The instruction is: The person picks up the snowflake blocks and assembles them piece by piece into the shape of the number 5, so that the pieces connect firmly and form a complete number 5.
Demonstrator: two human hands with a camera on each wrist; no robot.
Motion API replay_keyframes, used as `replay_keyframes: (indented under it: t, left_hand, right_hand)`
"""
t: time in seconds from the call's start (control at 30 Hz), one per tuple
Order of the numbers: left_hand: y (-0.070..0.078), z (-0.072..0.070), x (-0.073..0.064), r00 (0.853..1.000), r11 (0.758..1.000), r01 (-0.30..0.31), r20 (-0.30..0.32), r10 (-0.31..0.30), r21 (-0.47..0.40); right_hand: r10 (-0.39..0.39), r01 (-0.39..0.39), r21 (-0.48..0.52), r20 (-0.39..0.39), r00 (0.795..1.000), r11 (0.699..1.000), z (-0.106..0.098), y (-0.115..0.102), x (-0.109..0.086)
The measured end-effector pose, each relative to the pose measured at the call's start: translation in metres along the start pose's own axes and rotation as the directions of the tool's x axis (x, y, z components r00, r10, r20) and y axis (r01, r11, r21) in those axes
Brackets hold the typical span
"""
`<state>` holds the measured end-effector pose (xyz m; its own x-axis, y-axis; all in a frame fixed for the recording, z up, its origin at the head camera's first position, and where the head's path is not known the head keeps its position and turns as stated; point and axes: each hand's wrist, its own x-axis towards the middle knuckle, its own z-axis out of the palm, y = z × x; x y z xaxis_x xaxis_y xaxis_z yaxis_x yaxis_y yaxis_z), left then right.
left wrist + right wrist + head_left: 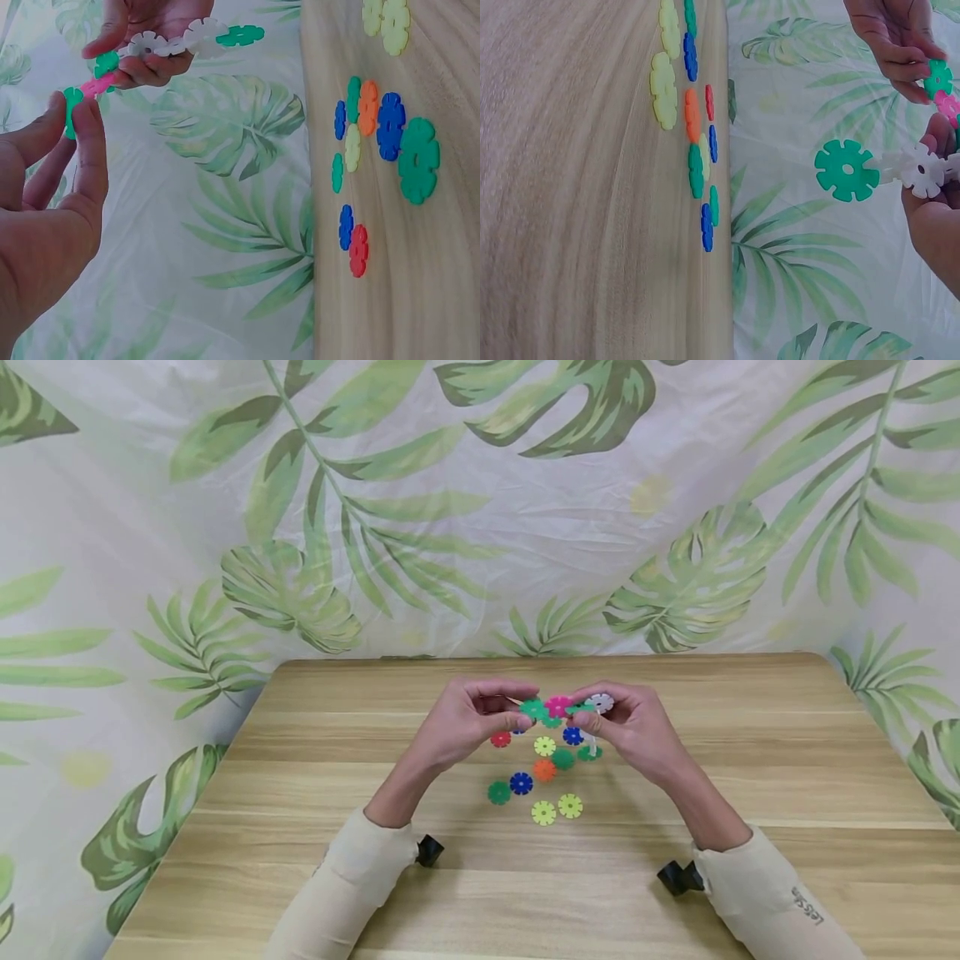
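Observation:
My left hand (468,717) pinches a green notched plastic disc (73,112) between thumb and fingers, above the table's far part. That disc meets the edge of a pink disc (947,107). From the other side, my right hand (639,727) grips a chain of interlocking discs, with its thumb and fingers at a second green disc (106,62) beside the pink one. White discs (924,171) of the chain run along the right fingers and palm. A green disc (847,171) hangs at the chain's far end. Both hands are raised and close together.
Loose discs lie on the wooden table (300,827) below the hands: two yellow-green ones (543,812) nearest, then a blue (521,783), a green (498,792), an orange (544,769), a red (501,739) and several others. A leaf-patterned cloth (420,552) hangs behind the table.

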<state>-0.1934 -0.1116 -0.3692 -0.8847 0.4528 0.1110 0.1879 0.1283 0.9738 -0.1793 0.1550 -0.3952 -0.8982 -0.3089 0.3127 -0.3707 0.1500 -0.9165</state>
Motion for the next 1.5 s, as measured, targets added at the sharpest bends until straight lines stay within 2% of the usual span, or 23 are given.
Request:
replay_keyframes:
  t: [0.1, 0.33, 0.53, 0.77, 0.97, 1.1, 1.2, 1.3, 1.4, 1.5]
  left_hand:
    - [0.001, -0.001, 0.0, 1.0, 1.0, 0.008, 0.005, -0.008, 0.015]
    - [0.003, -0.002, -0.001, 1.0, 0.999, -0.015, 0.003, 0.015, 0.044]
    - [0.003, 0.0, -0.001, 0.999, 0.999, -0.033, 0.0, 0.033, -0.002]
    - [-0.003, 0.005, 0.0, 0.996, 0.996, -0.093, -0.009, 0.093, -0.006]
    - [-0.009, 0.011, 0.001, 0.99, 0.99, -0.138, -0.031, 0.138, -0.007]
    - [-0.01, 0.014, 0.001, 0.988, 0.989, -0.147, -0.037, 0.147, 0.003]
    - [-0.009, 0.014, 0.0, 0.99, 0.991, -0.132, -0.041, 0.131, -0.014]
    - [-0.008, 0.015, 0.0, 0.994, 0.991, -0.105, -0.033, 0.103, -0.085]
    - [-0.006, 0.017, 0.0, 0.999, 0.986, -0.046, -0.034, 0.041, -0.163]
    - [-0.004, 0.019, 0.0, 0.998, 0.978, 0.03, -0.042, -0.039, -0.204]
  right_hand:
    - [-0.013, 0.013, -0.005, 0.003, 1.0, 1.0, 0.0, 0.0, 0.0]
    - [-0.032, 0.032, 0.004, -0.012, 0.999, 0.999, 0.001, 0.001, 0.0]
    - [-0.029, 0.029, 0.003, -0.023, 0.999, 1.0, 0.001, 0.002, 0.001]
    - [-0.025, 0.026, 0.006, -0.046, 0.999, 1.0, 0.003, 0.002, 0.0]
    - [0.029, -0.027, 0.024, -0.092, 0.995, 0.999, 0.005, -0.002, -0.001]
    - [0.061, -0.058, 0.029, -0.127, 0.99, 0.998, 0.007, -0.004, 0.0]
    - [0.062, -0.059, 0.027, -0.139, 0.988, 0.998, 0.008, -0.004, 0.0]
    - [0.052, -0.05, 0.017, -0.145, 0.988, 0.999, 0.008, -0.003, 0.0]
    - [0.039, -0.038, 0.009, -0.15, 0.988, 0.999, 0.008, -0.002, 0.0]
    - [0.03, -0.03, 0.001, -0.149, 0.988, 1.0, 0.007, -0.002, 0.0]
